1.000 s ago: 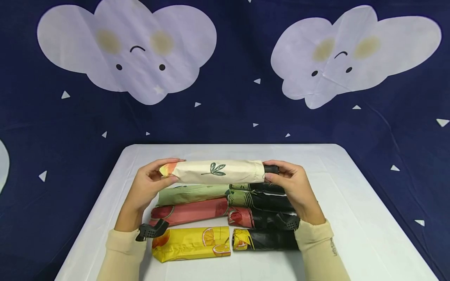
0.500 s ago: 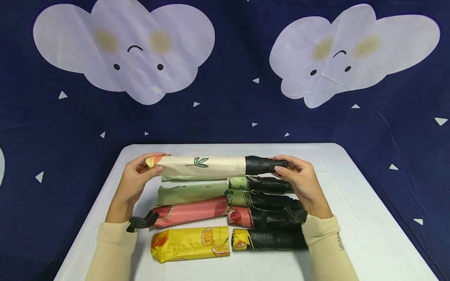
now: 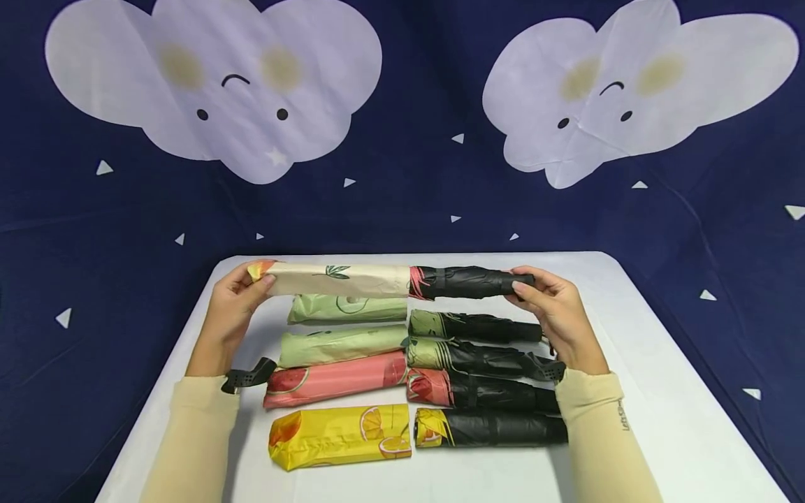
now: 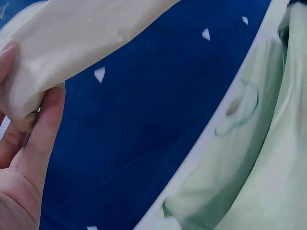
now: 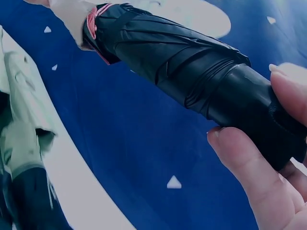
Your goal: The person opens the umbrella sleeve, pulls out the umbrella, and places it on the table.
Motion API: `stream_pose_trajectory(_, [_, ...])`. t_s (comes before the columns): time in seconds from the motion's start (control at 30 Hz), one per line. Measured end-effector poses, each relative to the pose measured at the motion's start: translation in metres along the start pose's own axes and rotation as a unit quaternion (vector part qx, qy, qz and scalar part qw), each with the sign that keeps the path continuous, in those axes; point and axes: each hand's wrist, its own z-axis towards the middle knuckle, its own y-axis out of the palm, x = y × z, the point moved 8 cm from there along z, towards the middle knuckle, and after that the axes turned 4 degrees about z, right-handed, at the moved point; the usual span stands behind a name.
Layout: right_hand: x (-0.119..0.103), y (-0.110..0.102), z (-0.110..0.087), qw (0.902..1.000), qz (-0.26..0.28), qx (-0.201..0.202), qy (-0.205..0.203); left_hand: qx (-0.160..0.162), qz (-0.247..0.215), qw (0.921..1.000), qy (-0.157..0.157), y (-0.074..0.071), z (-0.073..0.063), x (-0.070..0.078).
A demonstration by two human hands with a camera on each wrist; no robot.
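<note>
My left hand (image 3: 228,311) pinches the closed left end of a cream umbrella sleeve (image 3: 371,279) printed with a dark leaf sprig. From its open right end sticks a folded black umbrella (image 3: 465,281) with pink at the sleeve's mouth. My right hand (image 3: 560,307) grips the umbrella by its handle end. Both things are held level above the far part of the table. In the left wrist view the fingers (image 4: 45,115) hold the gathered sleeve tip. The right wrist view has thumb and fingers around the black handle (image 5: 259,105); whether part of the umbrella remains inside the sleeve is hidden.
On the white table (image 3: 660,433) several sleeves lie in a left column: two green (image 3: 346,346), one pink watermelon (image 3: 339,379), one yellow orange-print (image 3: 342,436). Several folded umbrellas (image 3: 490,428) lie to their right, one beside each sleeve. A dark blue cloud-print cloth (image 3: 415,195) hangs behind.
My hands have moved apart and slightly away. The umbrella has slid rightward out of the cream sleeve, exposing its black length and pink edge. The green sleeve and umbrella behind have come into view.
</note>
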Motion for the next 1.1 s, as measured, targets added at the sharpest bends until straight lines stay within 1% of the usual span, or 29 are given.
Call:
stream_pose_trajectory(0.1, [0.005,-0.012,0.003,0.9999,0.006,0.013,0.009,0.012,-0.018,0.9994,-0.028,-0.011,0.009,-0.01])
stream_pose_trajectory(0.2, [0.013,-0.024,0.008,0.9994,0.002,0.024,0.026,0.023,-0.029,0.9978,-0.056,-0.017,0.021,-0.023])
stream_pose_trajectory(0.33, [0.027,-0.039,0.02,0.9981,-0.003,0.029,0.054,0.034,-0.026,0.9939,-0.101,-0.02,0.037,-0.045])
stream_pose_trajectory(0.4, [0.035,-0.049,0.024,0.9972,0.002,0.03,0.068,0.039,-0.011,0.991,-0.127,-0.02,0.042,-0.057])
stream_pose_trajectory(0.53, [0.051,-0.072,0.025,0.9946,0.011,0.046,0.092,0.05,0.0,0.9839,-0.172,-0.024,0.049,-0.077])
stream_pose_trajectory(0.7, [0.068,-0.099,0.016,0.9908,0.015,0.065,0.118,0.09,-0.05,0.9714,-0.214,-0.03,0.051,-0.096])
stream_pose_trajectory(0.77, [0.075,-0.106,0.013,0.989,0.025,0.066,0.13,0.098,-0.048,0.9669,-0.231,-0.03,0.052,-0.102])
stream_pose_trajectory(0.83, [0.081,-0.11,0.012,0.9876,0.033,0.063,0.14,0.09,-0.004,0.9643,-0.249,-0.029,0.053,-0.107])
stream_pose_trajectory(0.9, [0.086,-0.11,0.013,0.9863,0.027,0.056,0.153,0.069,0.064,0.9608,-0.261,-0.025,0.054,-0.11])
stream_pose_trajectory(0.93, [0.087,-0.109,0.014,0.9862,0.022,0.05,0.157,0.056,0.097,0.9576,-0.265,-0.023,0.054,-0.111])
stream_pose_trajectory(1.0, [0.09,-0.108,0.016,0.9856,0.001,0.04,0.165,0.027,0.16,0.9488,-0.271,-0.019,0.054,-0.115])
stream_pose_trajectory(1.07, [0.092,-0.108,0.019,0.9837,-0.027,0.032,0.175,-0.001,0.197,0.9421,-0.272,-0.014,0.053,-0.12])
stream_pose_trajectory(1.1, [0.093,-0.109,0.019,0.9823,-0.041,0.029,0.18,-0.012,0.203,0.9408,-0.271,-0.011,0.052,-0.122])
